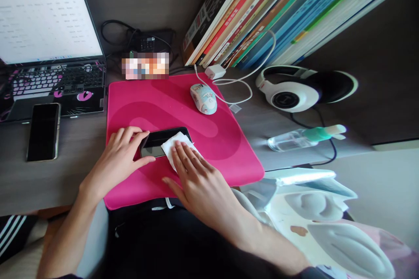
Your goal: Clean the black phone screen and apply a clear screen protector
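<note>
A black smartphone (153,141) lies screen up on a pink desk mat (229,152). My left hand (116,159) grips its left end, thumb on the near edge and fingertips at the far corner. My right hand (203,187) holds a folded white tissue (176,139) against the right part of the screen. Its fingers are close together and pressed on the tissue, while the thumb sticks out over the mat. Tissue and fingers hide much of the phone's right half.
A second phone (43,133) lies left, before an open laptop (52,87). Behind the mat's right half sits a patterned mouse (203,99), near a white charger (215,71) with cable. White headphones (291,96), a clear spray bottle (294,138) lying down and leaning books (225,22) are farther right.
</note>
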`<control>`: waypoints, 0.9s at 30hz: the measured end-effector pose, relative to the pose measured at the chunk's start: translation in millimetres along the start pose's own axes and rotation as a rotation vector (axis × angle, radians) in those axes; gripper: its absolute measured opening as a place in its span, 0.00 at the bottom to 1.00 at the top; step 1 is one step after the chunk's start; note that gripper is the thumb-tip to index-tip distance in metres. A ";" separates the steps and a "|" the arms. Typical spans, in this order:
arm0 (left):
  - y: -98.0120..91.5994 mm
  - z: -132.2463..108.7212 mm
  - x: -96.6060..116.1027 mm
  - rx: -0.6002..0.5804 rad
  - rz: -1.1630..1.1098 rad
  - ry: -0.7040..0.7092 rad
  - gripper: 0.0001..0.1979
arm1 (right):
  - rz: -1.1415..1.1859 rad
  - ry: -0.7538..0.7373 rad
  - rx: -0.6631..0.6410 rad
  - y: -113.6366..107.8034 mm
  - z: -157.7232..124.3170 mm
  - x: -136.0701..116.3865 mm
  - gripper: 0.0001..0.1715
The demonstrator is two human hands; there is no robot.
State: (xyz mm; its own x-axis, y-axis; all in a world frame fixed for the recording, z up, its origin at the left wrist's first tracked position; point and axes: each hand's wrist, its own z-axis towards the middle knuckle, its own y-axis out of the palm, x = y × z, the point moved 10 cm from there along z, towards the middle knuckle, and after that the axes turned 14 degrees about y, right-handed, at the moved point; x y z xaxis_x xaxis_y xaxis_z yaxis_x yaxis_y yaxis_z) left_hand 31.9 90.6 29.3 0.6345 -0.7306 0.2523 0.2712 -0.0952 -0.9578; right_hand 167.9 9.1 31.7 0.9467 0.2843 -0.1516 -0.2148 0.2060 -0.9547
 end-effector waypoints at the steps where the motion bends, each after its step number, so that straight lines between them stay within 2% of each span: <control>1: 0.3 -0.2 -0.1 -0.001 -0.010 0.001 0.31 | 0.017 0.006 0.004 2.9 4.2 2.5 0.36; 3: 0.4 -0.4 -0.2 0.004 -0.028 0.002 0.30 | 0.053 0.022 0.015 11.0 16.4 10.0 0.35; 8: 0.8 -0.1 -0.1 0.005 0.004 -0.003 0.30 | 0.088 0.015 0.029 24.0 38.5 20.2 0.40; 17: 2.8 -0.2 0.7 -0.004 0.015 -0.007 0.31 | 0.025 -0.038 0.020 4.0 3.8 -5.2 0.40; 21: 3.7 -1.0 -0.2 -0.012 -0.010 -0.006 0.31 | 0.058 -0.023 0.027 14.6 18.9 0.8 0.37; 24: 4.1 -1.5 -1.5 -0.006 -0.018 -0.004 0.31 | 0.062 -0.013 0.030 25.2 33.9 5.3 0.39; 27: 4.2 -2.3 -3.2 0.026 -0.022 -0.005 0.29 | 0.063 -0.009 0.023 27.0 33.5 3.1 0.41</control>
State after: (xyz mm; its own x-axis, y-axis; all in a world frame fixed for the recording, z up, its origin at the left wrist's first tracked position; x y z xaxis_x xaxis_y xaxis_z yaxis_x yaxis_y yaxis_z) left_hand 29.4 91.0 24.2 0.6314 -0.7254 0.2742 0.3042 -0.0935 -0.9480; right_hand 157.0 46.9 14.1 0.9287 0.3061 -0.2092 -0.2798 0.2085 -0.9372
